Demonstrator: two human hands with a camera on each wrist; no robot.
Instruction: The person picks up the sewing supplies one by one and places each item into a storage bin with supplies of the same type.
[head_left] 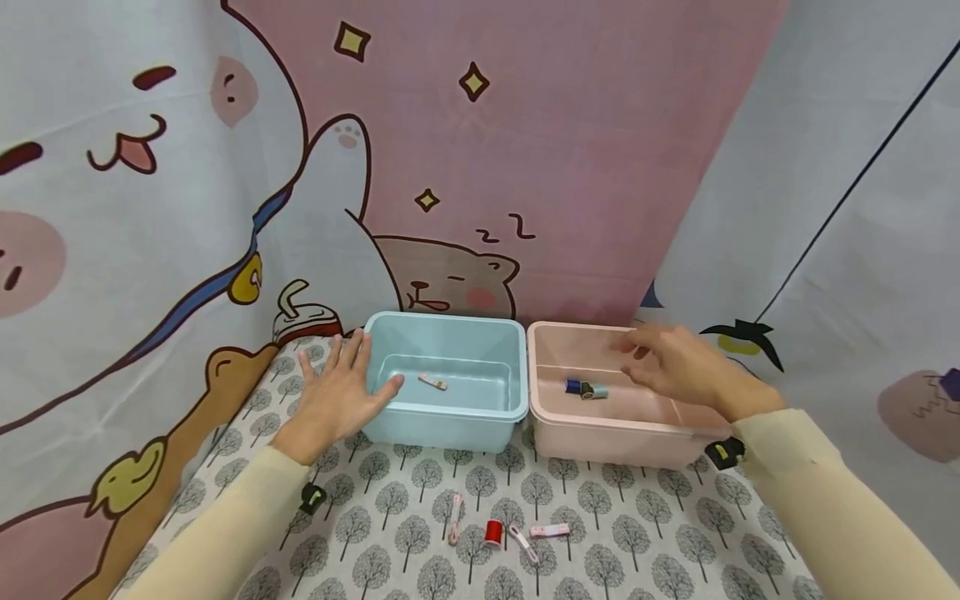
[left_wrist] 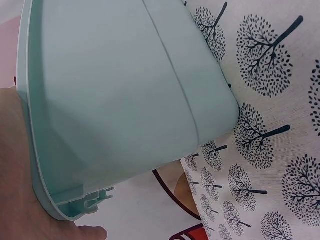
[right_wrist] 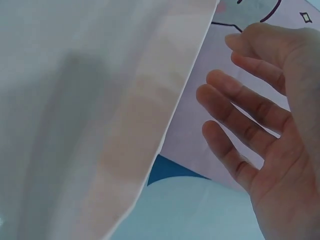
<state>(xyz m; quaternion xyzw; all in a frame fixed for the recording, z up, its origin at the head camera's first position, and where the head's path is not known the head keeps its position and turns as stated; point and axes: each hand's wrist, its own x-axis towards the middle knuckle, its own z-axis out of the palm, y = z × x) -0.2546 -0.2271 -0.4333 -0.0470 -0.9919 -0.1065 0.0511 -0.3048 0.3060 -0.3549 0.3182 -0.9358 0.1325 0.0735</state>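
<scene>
Two hands hang spread over a pair of bins standing side by side on a tree-print cloth. The left hand, fingers straight and fanned wide with nothing in hold, is at the left end of the blue bin, thumb over the rim; whether it touches cannot be told. Inside lies a single folded strip, toward the middle of the floor. The right hand, fingers loosely bent, apart and empty, hovers above the right part of the pink bin. On that bin's floor, left of the hand, a navy spool, a small dark item and a pale spool lie close together in a row. In front of the bins, on the cloth, are a red spool and three pale strips, one left of it and two to its right.
</scene>
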